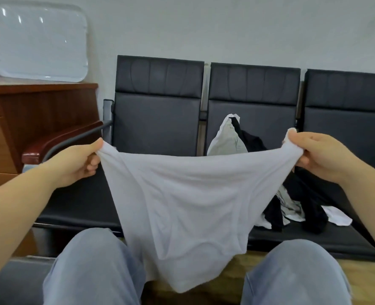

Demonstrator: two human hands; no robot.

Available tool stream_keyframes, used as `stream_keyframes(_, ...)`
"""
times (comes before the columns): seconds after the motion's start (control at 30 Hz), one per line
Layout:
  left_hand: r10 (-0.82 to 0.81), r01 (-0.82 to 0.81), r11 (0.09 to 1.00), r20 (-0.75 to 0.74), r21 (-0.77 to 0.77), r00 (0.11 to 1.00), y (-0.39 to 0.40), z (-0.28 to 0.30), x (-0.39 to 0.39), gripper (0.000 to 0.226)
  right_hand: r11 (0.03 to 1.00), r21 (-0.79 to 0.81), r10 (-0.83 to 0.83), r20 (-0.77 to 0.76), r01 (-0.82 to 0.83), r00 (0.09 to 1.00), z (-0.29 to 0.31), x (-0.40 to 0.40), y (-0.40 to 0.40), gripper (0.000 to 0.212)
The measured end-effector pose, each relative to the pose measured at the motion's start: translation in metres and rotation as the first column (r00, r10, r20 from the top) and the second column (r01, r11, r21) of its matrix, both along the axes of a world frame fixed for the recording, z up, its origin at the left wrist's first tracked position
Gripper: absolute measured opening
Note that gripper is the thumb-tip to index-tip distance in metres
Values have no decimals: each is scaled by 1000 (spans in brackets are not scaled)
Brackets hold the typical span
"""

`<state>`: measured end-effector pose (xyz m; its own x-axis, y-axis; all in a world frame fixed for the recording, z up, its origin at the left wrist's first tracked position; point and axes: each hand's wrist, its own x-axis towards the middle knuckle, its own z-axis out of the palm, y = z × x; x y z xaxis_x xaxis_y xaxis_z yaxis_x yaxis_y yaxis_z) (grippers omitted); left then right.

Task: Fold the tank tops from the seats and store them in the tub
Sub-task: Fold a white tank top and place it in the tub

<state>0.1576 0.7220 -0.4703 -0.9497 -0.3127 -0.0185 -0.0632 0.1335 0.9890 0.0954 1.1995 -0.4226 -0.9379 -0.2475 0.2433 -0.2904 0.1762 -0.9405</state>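
You have the thin white cotton tank top [182, 194] stretched in the air between your two hands, above your knees and in front of the row of dark padded seats [158, 119]. It looks light, limp and a little stretchy: the top edge sags in a curve between your grips and the body hangs down in soft folds, so it will not hold any shape by itself. It probably needs a flat surface, your lap or a seat, to take a crease. The corners you hold now are the right places; bunched fabric there should not slip.

Your left hand [81, 159] is raised at the left corner, thumb on top, fingers [92, 167] curled under and pinching the cloth. Your right hand [323, 155] mirrors it at the right corner, fingers closed round a gathered wad of fabric. Both forearms reach forward and spread wide, keeping the edge taut.

More tops, a heap of black, white and grey garments [292, 199], lie on the middle seat behind. A clear plastic tub [39, 40] stands on the brown wooden cabinet [45, 111] to your left
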Motion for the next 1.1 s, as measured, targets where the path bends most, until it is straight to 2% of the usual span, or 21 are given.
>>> stream_keyframes(0.07,26,-21,993,-45,117,999,1,3,2,37,995,-58,81,-9,-81,997,4,2,3,41)
stream_keyframes(0.1,50,-43,991,-54,128,997,2,4,3,36,991,-80,107,-20,-108,994,5,1,3,42)
stream_keyframes(0.17,71,-63,992,-68,112,995,5,4,4,36,991,-96,93,-35,-96,995,3,-4,2,67)
stream_keyframes(0.23,90,-81,990,-77,113,993,6,4,4,38,991,-136,-17,-14,15,1000,-1,-8,-2,83)
stream_keyframes(0.27,102,-92,989,-80,118,992,6,3,3,39,985,-158,-64,0,63,998,-3,-9,-6,78)
stream_keyframes(0.3,109,-101,989,-78,107,991,7,2,2,37,981,-174,-85,11,85,996,-6,-12,-8,62)
stream_keyframes(0.33,114,-107,990,-71,89,991,8,2,2,32,981,-168,-98,10,99,995,-9,-13,-10,41)
stream_keyframes(0.4,111,-110,994,-25,7,994,9,0,-1,17,987,-54,-150,-23,148,988,-14,-14,-14,4)
stream_keyframes(0.5,79,-64,987,100,-148,992,8,-1,-3,23,976,41,-213,-30,214,977,-21,-20,-14,12)
stream_keyframes(0.6,68,-35,985,190,-172,979,9,2,1,23,970,-55,-233,67,237,970,-22,-22,-13,11)
stream_keyframes(0.73,94,-92,995,166,-24,982,1,1,3,33,927,-287,-176,238,242,955,-23,-26,-9,29)
stream_keyframes(0.8,91,-108,984,124,142,988,-3,0,5,39,883,-407,-105,309,232,945,-22,-24,-9,33)
stream_keyframes(0.87,50,-66,937,56,343,997,-4,1,9,35,827,-526,-10,339,198,941,-18,-20,-6,27)
stream_keyframes(0.9,26,-27,898,8,439,1000,-6,4,11,32,793,-587,49,330,164,943,-16,-19,-3,40)
stream_keyframes(0.93,-7,34,856,-56,516,998,-7,7,14,31,766,-630,89,301,128,949,-14,-18,0,64)
stream_keyframes(0.97,-44,105,819,-120,564,992,-7,10,16,38,719,-687,110,264,106,958,-12,-20,3,82)
stream_keyframes(1.0,-70,151,800,-161,581,985,-7,12,16,49,666,-740,118,233,97,965,-10,-22,5,88)
stream_keyframes(1.03,-58,151,795,-174,587,983,-6,13,13,49,604,-791,114,206,97,972,-8,-25,5,87)
stream_keyframes(1.07,-28,124,809,-173,575,985,-4,12,6,40,555,-824,104,206,115,973,-6,-28,4,81)
stream_keyframes(1.1,13,78,824,-156,561,988,0,11,-1,33,537,-832,84,218,141,972,-5,-30,0,71)
